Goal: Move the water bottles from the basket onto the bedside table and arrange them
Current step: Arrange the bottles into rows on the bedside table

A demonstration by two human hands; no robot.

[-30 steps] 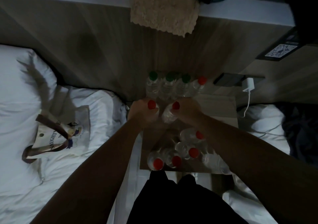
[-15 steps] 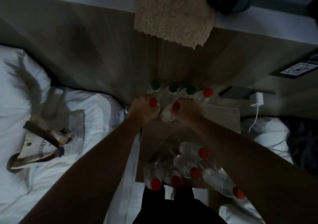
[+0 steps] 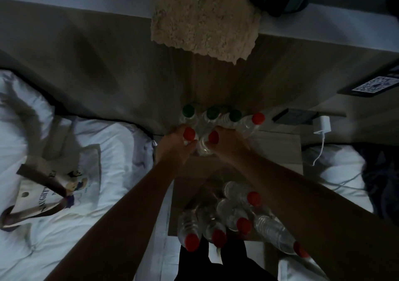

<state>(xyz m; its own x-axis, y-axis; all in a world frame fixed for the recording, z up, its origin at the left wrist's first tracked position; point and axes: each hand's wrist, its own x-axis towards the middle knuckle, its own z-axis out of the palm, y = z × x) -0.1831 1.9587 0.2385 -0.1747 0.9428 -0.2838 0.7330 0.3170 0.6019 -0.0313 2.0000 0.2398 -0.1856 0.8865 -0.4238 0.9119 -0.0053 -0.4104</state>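
My left hand [image 3: 173,146] grips a clear water bottle with a red cap [image 3: 189,133]. My right hand [image 3: 228,144] grips a second red-capped bottle [image 3: 213,137] beside it. Both stand upright on the wooden bedside table [image 3: 278,151], just in front of a back row against the wall: three green-capped bottles [image 3: 212,112] and one red-capped bottle [image 3: 258,118]. Several more red-capped bottles [image 3: 233,213] lie or lean in a cluster at the table's near edge. No basket shows in this dim view.
White bedding [image 3: 121,151] lies left with a printed tote bag [image 3: 54,185] on it. A white charger [image 3: 322,125] with its cable hangs at the wall on the right beside a dark flat device [image 3: 293,116]. A fuzzy beige cloth [image 3: 205,17] hangs above.
Both hands have pushed their two red-capped bottles farther back, up close to the back row. The view has tilted, so the near cluster shows lower in frame.
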